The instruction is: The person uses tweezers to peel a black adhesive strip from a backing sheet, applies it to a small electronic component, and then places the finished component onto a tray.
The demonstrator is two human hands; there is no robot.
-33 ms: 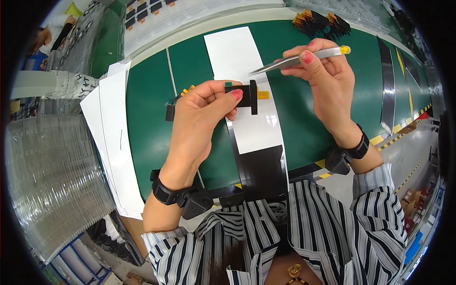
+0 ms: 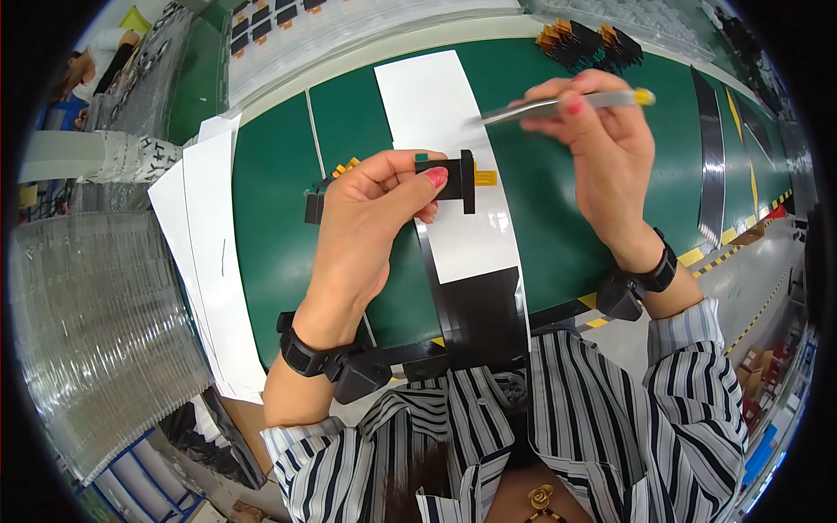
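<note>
My left hand point(image 2: 370, 209) pinches a small black flat part point(image 2: 448, 180) between thumb and fingers. A dark upright bar crosses its right end, an amber tab point(image 2: 486, 178) sticks out beyond that, and a small green tab point(image 2: 422, 159) shows at its top. Closed in my right hand point(image 2: 606, 144) are metal tweezers point(image 2: 532, 109) with a yellow end. Their tips point left over the white sheet point(image 2: 427, 87), above and apart from the black part. Both hands are over the green work mat point(image 2: 567, 235). Several similar black and amber parts point(image 2: 316, 206) lie partly hidden behind my left hand.
A pile of black and amber parts point(image 2: 588, 44) sits at the far right of the mat. White paper sheets point(image 2: 205, 253) line its left edge, beside stacked clear trays point(image 2: 96, 331). Black strips point(image 2: 711, 157) lie at the right. A tray of dark pieces point(image 2: 279, 35) stands at the back.
The tweezers have shifted slightly to the right with my right hand, which looks blurred. My left hand and the black part have barely moved.
</note>
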